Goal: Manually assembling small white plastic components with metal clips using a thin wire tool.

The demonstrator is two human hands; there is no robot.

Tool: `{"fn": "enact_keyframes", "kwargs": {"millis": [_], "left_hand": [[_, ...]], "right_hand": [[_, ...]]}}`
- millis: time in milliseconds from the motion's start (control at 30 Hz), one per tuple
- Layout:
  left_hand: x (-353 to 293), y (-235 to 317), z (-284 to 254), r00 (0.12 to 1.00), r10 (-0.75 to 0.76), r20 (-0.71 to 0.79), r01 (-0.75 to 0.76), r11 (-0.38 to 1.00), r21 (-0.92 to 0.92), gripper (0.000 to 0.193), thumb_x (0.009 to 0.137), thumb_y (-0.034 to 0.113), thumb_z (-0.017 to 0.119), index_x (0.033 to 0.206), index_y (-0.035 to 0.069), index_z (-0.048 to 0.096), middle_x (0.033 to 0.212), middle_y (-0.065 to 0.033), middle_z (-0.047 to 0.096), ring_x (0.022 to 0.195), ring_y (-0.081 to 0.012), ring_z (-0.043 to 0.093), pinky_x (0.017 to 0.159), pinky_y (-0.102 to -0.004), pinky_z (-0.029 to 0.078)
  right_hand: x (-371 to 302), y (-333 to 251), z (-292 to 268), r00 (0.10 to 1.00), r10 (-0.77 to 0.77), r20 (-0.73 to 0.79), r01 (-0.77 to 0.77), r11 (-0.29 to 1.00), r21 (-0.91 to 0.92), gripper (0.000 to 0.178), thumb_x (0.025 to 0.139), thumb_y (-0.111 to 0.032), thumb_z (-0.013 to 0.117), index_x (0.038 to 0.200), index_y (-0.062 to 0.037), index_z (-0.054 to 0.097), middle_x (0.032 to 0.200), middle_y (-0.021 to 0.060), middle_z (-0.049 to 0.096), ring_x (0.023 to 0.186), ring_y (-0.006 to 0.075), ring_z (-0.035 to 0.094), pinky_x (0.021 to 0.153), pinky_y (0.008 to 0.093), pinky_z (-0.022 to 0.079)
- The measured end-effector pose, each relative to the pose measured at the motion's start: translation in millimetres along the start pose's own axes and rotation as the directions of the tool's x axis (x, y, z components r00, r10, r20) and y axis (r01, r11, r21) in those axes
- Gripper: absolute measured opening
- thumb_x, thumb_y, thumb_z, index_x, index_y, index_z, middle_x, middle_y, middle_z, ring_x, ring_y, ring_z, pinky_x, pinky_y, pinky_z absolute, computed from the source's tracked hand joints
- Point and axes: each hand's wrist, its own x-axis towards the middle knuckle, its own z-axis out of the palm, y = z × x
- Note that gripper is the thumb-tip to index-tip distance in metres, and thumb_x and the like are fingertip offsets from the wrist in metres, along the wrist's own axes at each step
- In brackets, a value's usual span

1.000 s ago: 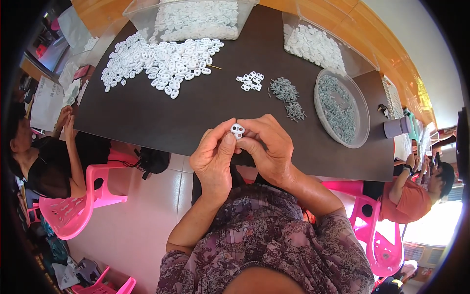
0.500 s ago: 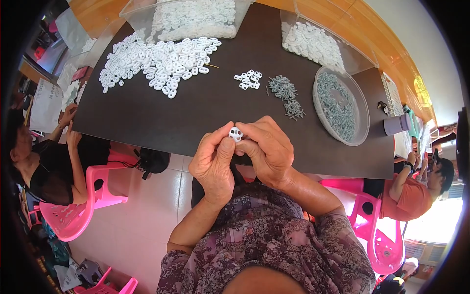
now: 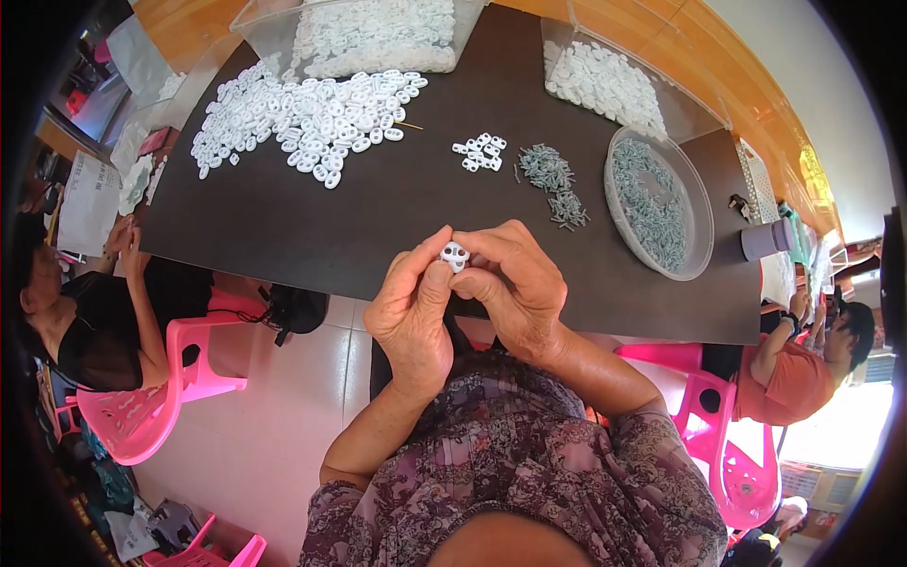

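Note:
Just over the table's near edge, both my hands pinch one small white plastic piece with round holes (image 3: 454, 255). My left hand (image 3: 413, 307) has it between thumb and forefinger from the left. On the other side, the thumb and fingertips of my right hand (image 3: 518, 293) close against it. Its underside and part of its right edge are covered by my fingers. Beyond my hands lie a small group of white pieces with holes (image 3: 480, 151) and a pile of small grey metal parts (image 3: 548, 170), too small to tell whether screws or springs.
A large heap of white oval two-hole pieces (image 3: 326, 118) covers the table's far left. Clear bins (image 3: 269, 52) of white pieces stand behind. A round clear tub (image 3: 697, 236) of grey parts sits right, beside a purple-grey cup (image 3: 767, 240). People sit on pink chairs at both sides.
The white piece has tilted slightly in my fingers, and my right fingertips have shifted a little around it. At the left, the other person's hands have moved closer together.

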Motion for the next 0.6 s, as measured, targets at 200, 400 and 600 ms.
{"fn": "enact_keyframes", "kwargs": {"millis": [200, 400, 600], "left_hand": [[-5, -5, 2, 0.999, 0.02, -0.026, -0.02, 1.0, -0.017, 0.024, 0.093, 0.006, 0.054, 0.113, -0.005, 0.06, 0.099, -0.0046, 0.058, 0.086, -0.0087, 0.053, 0.078, -0.0216, 0.044], [-7, -8, 4, 0.996, 0.075, -0.045, -0.076, 0.996, -0.035, 0.024, 0.093, 0.007, 0.053, 0.113, -0.006, 0.058, 0.105, -0.008, 0.06, 0.093, -0.0117, 0.056, 0.086, -0.0253, 0.045], [-11, -9, 4, 0.997, 0.07, -0.045, -0.072, 0.996, -0.043, 0.024, 0.093, 0.008, 0.054, 0.112, -0.006, 0.058, 0.104, -0.0073, 0.059, 0.093, -0.0117, 0.055, 0.086, -0.0259, 0.044]], "right_hand": [[-4, -5, 7, 0.988, 0.115, -0.101, -0.11, 0.992, 0.055, 0.028, 0.072, 0.003, 0.069, 0.099, 0.0007, 0.064, 0.089, 0.0101, 0.063, 0.073, 0.0203, 0.056, 0.061, 0.0282, 0.047], [-4, -3, 13, 0.986, 0.028, -0.162, -0.027, 1.0, 0.01, 0.027, 0.073, 0.004, 0.068, 0.099, -0.0002, 0.064, 0.089, 0.01, 0.063, 0.075, 0.0203, 0.056, 0.062, 0.0289, 0.048], [-7, -7, 17, 0.979, 0.038, -0.201, -0.034, 0.999, 0.022, 0.025, 0.074, 0.003, 0.068, 0.098, 0.0008, 0.063, 0.088, 0.0099, 0.062, 0.074, 0.021, 0.055, 0.061, 0.0284, 0.047]]}}
